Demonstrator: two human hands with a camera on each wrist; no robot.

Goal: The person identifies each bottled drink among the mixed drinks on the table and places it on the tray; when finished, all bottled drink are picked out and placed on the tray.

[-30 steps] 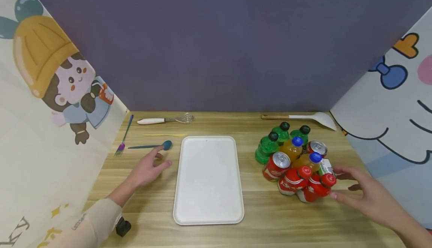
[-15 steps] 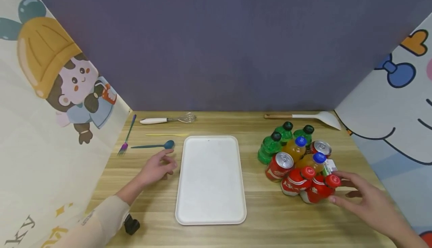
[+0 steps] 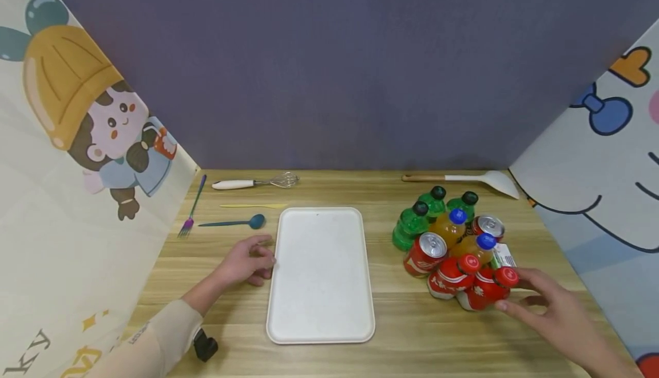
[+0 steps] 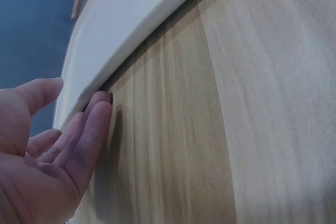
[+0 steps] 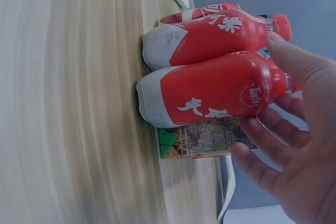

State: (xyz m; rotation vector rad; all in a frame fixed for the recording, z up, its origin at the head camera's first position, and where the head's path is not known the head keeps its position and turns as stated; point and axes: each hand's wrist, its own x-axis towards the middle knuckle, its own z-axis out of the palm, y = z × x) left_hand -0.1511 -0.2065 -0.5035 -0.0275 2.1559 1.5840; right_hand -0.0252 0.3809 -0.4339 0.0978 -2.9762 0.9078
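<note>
A white tray [image 3: 320, 275] lies flat on the wooden table. My left hand [image 3: 247, 261] is at its left edge, fingers loosely bent; in the left wrist view the fingertips [image 4: 100, 100] meet or nearly meet the tray's side. On the right, my right hand [image 3: 553, 312] reaches around the nearest red-wrapped bottle [image 3: 484, 289], thumb and fingers spread around its upper part. The right wrist view shows fingers [image 5: 268, 135] beside its shoulder, without a firm grip; contact is unclear. Another red-wrapped bottle [image 3: 450, 278] stands against it.
Behind the red bottles crowd green bottles [image 3: 409, 226], orange drink bottles [image 3: 448, 228], cola cans [image 3: 424, 255] and a small carton [image 3: 504, 255]. A spatula [image 3: 484, 178], whisk [image 3: 257, 182], yellow stick [image 3: 252, 205], blue spoon [image 3: 254, 221] and fork [image 3: 191, 209] lie farther back.
My left hand has moved from near the blue spoon toward me, to the tray's left edge. My right hand has come in slightly closer around the nearest red bottle.
</note>
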